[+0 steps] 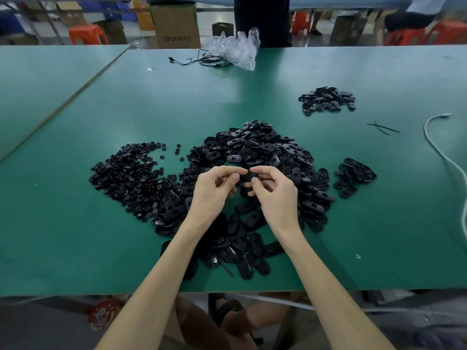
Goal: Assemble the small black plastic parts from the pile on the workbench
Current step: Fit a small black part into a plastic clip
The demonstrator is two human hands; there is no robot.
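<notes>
The head camera looks down on a green workbench (75, 236) that fills the middle of the frame. Just below centre the two bare hands meet above the parts. The left hand (214, 189) has its fingers curled, with thumb and forefinger closed on one end of a small black part (248, 177). The right hand (276, 194) is curled the same way and pinches the other end of that part between thumb and forefinger. The part is held in the air between the fingertips, over the near side of the big pile. How its pieces sit together is hidden by the fingers.

The big pile of oval black parts (257, 150) spreads from the centre of the frame down towards the near edge of the bench, passing under both forearms. To its left lies a flatter heap of small round black pieces (131, 173), with a few strays between the two. A small cluster of oval parts (353, 176) lies right of the big pile, and another small pile (327, 99) lies well apart in the upper right.

At the far edge, top centre, a crumpled clear plastic bag (235, 49) lies beside a thin black cable (199, 61). A white cord (444, 152) curves along the right edge, near a few black ties (382, 128). Beyond the bench stand a cardboard box (175, 26) and red stools (87, 34).
</notes>
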